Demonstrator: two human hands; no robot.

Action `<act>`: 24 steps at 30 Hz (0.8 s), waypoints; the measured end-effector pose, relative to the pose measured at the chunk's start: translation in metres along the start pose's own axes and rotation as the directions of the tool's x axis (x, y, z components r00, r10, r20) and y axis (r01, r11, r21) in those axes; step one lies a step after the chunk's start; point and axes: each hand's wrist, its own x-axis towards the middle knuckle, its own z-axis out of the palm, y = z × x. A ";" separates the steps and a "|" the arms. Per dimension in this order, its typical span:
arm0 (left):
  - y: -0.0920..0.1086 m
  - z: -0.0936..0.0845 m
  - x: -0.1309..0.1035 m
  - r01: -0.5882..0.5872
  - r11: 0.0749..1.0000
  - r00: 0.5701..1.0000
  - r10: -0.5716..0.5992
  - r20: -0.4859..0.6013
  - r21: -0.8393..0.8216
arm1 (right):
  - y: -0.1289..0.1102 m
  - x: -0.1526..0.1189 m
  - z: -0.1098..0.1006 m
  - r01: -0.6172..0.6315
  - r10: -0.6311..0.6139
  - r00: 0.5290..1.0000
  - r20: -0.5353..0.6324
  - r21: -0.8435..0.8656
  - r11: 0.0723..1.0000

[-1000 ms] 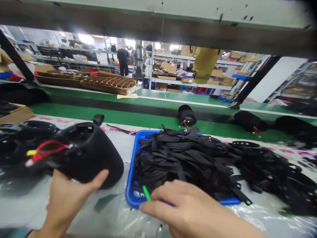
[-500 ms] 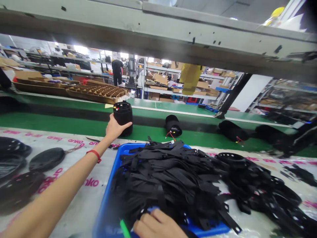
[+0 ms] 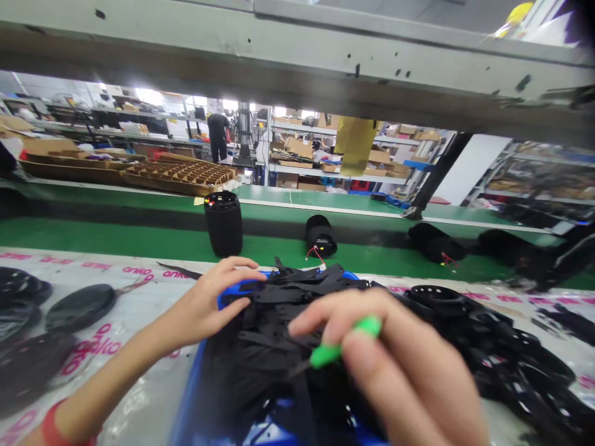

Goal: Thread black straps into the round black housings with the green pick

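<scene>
Left hand touching straps; right hand gripping green tool

We see black straps heaped in a blue tray. Our right hand holds a tool with a bright green handle. A red band circles our left wrist. The belt is green; on it stands a black cylinder, and another black cylinder with red wires lies farther right. The clear sheet carries pink lettering. Black discs lie at left, brown cardboard dividers beyond.
</scene>
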 end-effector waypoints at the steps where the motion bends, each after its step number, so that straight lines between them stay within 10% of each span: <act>1: 0.006 0.003 -0.001 -0.037 0.999 0.999 0.037 0.022 0.011 | -0.005 0.012 -0.010 -0.048 0.053 0.995 -0.086 0.064 0.997; 7: 0.025 -0.007 0.023 -0.077 0.996 0.995 0.079 -0.060 0.034 | -0.001 0.045 -0.040 -0.200 0.264 0.955 -0.134 0.365 0.909; 14: 0.035 -0.017 0.024 -0.062 0.986 0.932 0.003 0.363 0.152 | -0.002 0.049 -0.067 -0.288 0.385 0.901 -0.202 0.385 0.877; 19: 0.035 -0.010 0.030 -0.057 0.996 0.954 0.033 0.299 0.073 | -0.002 0.052 -0.075 -0.251 0.380 0.898 -0.220 0.453 0.855; 24: 0.046 -0.009 0.036 -0.084 0.993 0.984 0.070 0.163 0.083 | 0.001 0.051 -0.061 -0.449 0.419 0.893 0.161 0.301 0.841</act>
